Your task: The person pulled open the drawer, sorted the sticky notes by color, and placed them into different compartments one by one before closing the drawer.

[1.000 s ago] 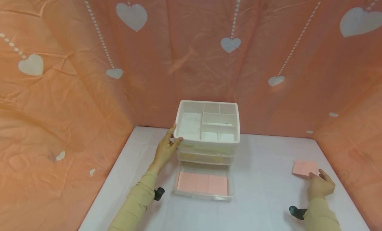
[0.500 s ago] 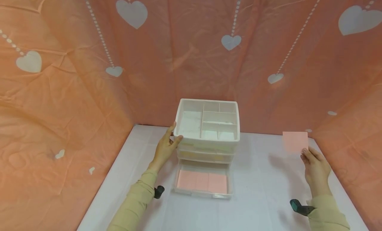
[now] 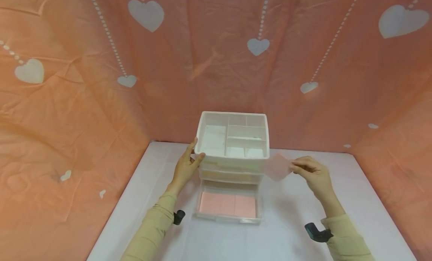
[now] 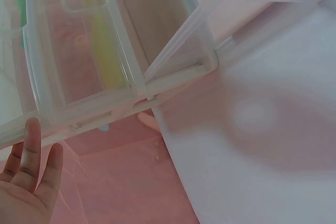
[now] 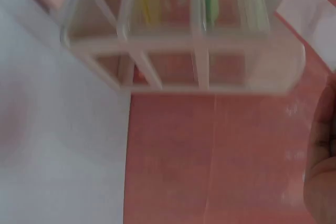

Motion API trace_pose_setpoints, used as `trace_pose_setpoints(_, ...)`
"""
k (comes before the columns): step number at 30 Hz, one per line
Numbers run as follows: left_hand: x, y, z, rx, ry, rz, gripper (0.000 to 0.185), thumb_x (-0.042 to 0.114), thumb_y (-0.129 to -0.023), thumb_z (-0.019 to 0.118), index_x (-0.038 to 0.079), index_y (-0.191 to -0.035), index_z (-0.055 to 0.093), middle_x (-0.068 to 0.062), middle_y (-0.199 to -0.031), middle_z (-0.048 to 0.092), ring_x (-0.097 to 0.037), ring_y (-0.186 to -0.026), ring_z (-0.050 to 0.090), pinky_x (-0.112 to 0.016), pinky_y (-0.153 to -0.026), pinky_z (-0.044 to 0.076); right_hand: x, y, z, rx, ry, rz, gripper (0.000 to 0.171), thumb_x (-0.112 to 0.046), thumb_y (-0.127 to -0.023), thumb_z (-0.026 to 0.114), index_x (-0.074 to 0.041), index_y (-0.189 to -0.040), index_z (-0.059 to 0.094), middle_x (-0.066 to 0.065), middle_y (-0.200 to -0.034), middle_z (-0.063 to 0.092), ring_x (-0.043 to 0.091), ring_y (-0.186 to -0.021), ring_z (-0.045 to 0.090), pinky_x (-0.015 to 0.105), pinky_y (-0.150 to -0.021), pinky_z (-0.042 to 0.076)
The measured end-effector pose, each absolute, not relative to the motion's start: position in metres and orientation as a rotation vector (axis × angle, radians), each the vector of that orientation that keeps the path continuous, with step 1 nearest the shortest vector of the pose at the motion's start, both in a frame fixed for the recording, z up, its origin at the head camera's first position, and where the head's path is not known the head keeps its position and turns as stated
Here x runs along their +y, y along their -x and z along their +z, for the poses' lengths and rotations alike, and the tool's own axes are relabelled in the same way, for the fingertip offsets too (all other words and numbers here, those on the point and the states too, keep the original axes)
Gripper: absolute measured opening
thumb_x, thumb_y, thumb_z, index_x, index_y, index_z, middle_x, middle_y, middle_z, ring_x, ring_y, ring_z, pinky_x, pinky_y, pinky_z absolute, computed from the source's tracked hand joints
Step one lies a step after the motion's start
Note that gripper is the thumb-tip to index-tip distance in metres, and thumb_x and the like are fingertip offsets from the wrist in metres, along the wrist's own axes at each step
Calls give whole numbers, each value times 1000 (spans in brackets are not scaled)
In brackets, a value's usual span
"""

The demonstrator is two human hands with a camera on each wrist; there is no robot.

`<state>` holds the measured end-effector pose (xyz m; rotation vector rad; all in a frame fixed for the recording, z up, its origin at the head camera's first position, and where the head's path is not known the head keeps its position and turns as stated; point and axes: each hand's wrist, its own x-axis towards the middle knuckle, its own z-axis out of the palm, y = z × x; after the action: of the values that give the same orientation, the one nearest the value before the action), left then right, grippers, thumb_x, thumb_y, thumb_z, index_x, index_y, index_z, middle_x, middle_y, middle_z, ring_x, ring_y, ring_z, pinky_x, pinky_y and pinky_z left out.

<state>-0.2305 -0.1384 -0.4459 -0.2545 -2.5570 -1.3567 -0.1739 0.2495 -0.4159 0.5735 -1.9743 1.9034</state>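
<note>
A white and clear plastic drawer unit (image 3: 231,171) stands on the table, its divided top tray (image 3: 216,141) uncovered. My left hand (image 3: 183,171) touches its upper left front corner, thumb at the front and nearly straight fingers (image 4: 32,145) against the side. In the pulled-out bottom drawer (image 3: 233,218), pink paper squares (image 3: 227,204) lie side by side. My right hand (image 3: 312,174) pinches another pink paper square (image 3: 277,167) by its edge, held in the air just right of the unit and blurred by motion. The right wrist view shows this square (image 5: 310,14) at the upper right.
The two closed upper drawers hold yellow and green things (image 4: 102,40), seen dimly through the plastic. White cloth covers the table (image 3: 287,231). Orange-pink fabric (image 3: 229,77) with white hearts hangs behind and at both sides. Dark devices (image 3: 317,233) are strapped to the wrists.
My right hand has lifted the pink paper square from the table's right side and carried it left toward the drawer unit. The left hand stays at the unit's corner.
</note>
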Motion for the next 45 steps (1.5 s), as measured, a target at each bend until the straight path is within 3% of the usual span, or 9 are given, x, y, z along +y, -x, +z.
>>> trace_pose_setpoints(4,-138,231,-446,-2547,257,-1350,63,38,-91,58,38,-145,27,-16,-116,57,-13,-59,53,-28,-60,46,210,173,-425,-2122,-668,1623,15,18,-73,66,10,-85,69,-2,-82,67,-2,-75,60,13,-64,49)
trace_pose_setpoints(8,-138,232,-447,-2554,259,-1360,64,39,-91,58,39,-145,25,-16,-117,56,-13,-59,53,-28,-59,46,177,173,-447,-2254,-681,1479,13,10,-72,71,3,-83,72,10,-78,66,-4,-72,57,14,-60,48)
trace_pose_setpoints(13,-137,232,-446,-2555,242,-1361,63,38,-91,58,39,-145,26,-15,-117,56,-13,-59,54,-29,-59,46,150,176,-482,-2523,-657,1407,11,-9,-78,73,-10,-88,75,2,-80,67,-4,-70,54,18,-60,48)
trace_pose_setpoints(18,-136,232,-446,-2552,245,-1354,62,38,-91,58,39,-145,27,-14,-116,56,-12,-59,54,-28,-59,46,134,178,-508,-2741,-670,1282,10,-15,-79,73,-15,-89,75,-2,-86,69,7,-76,62,19,-67,49)
trace_pose_setpoints(22,-136,233,-446,-2542,254,-1352,62,37,-91,59,37,-145,28,-15,-114,57,-11,-59,54,-28,-58,46,126,180,-518,-2840,-650,1226,10,-16,-79,72,-16,-90,74,-2,-90,71,15,-81,66,22,-71,51)
trace_pose_setpoints(27,-135,234,-445,-2528,258,-1343,62,36,-91,58,35,-145,28,-15,-112,56,-11,-57,53,-26,-56,45,119,182,-525,-2869,-603,1072,9,-15,-80,71,-15,-89,74,-2,-88,69,15,-80,65,28,-71,51)
trace_pose_setpoints(38,-136,231,-449,-2550,254,-1377,63,39,-91,57,41,-145,24,-14,-116,55,-14,-59,52,-29,-57,45,111,173,-548,-2749,-690,407,11,-12,-77,72,-17,-87,73,-2,-78,62,15,-68,60,24,-54,46)
trace_pose_setpoints(45,-137,233,-448,-2546,264,-1348,62,40,-92,56,39,-146,24,-16,-118,56,-12,-57,51,-27,-55,44,107,173,-539,-2759,-627,693,21,-17,-84,69,-10,-104,69,3,-96,67,20,-84,64,34,-71,52)
